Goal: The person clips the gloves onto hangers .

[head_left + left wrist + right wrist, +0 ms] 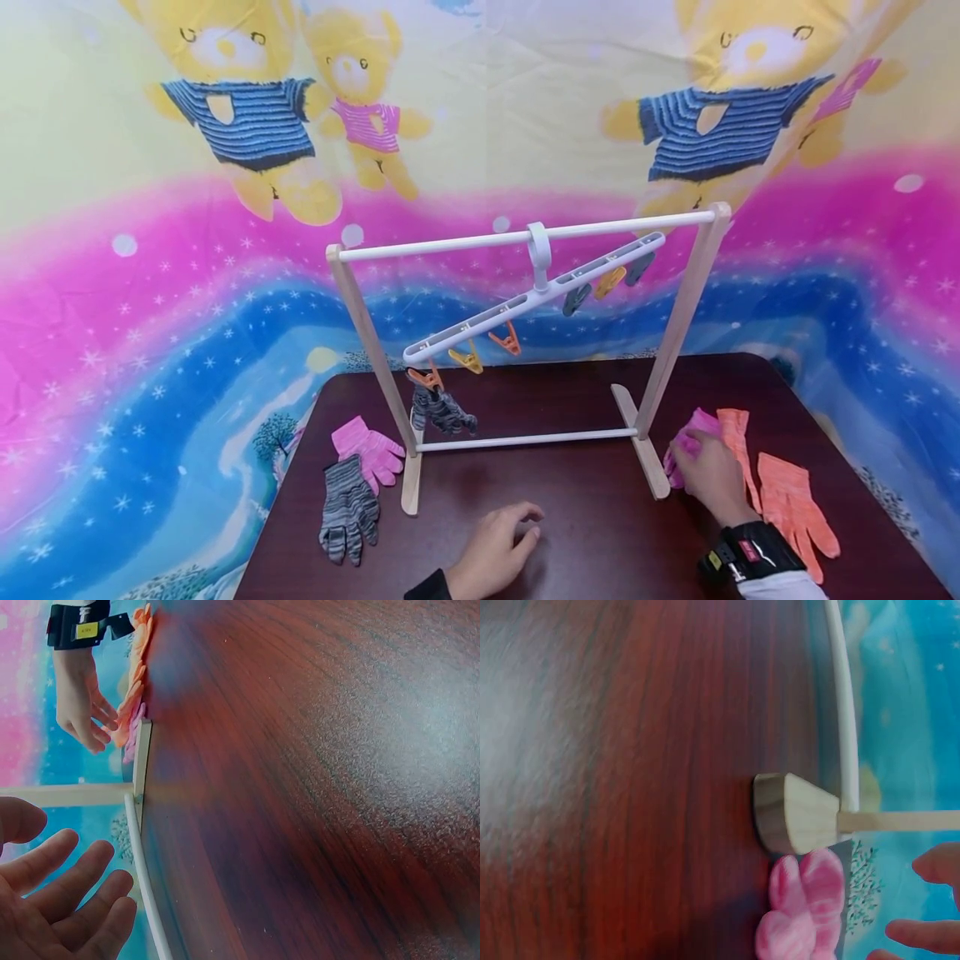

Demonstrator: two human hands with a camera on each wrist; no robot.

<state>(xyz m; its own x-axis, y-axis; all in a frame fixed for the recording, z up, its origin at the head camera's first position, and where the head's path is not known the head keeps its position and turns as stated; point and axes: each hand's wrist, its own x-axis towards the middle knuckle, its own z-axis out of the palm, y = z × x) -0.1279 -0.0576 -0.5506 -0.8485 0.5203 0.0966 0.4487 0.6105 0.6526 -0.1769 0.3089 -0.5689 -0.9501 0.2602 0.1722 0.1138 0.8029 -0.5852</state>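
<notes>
My right hand [712, 475] is above a pink glove [787, 934] lying beside the rack's right foot. Its fingers are apart and loosely bent, and the right wrist view shows them not touching the glove. Over the table front, my left hand [495, 550] hovers with relaxed fingers and holds nothing. A white clip hanger [480, 319] hangs tilted from the rack's top bar [450, 244], its left end lower. At that low end an orange clip [426, 379] grips a grey striped glove [444, 412]. The other clips on the hanger carry nothing.
Two orange gloves [795, 500] lie right of the pink one, partly behind my right wrist. Left of the rack, a grey striped glove [348, 508] overlaps another pink glove [367, 450]. The rack's wooden posts [686, 321] stand on the dark table [585, 517], before a printed cloth.
</notes>
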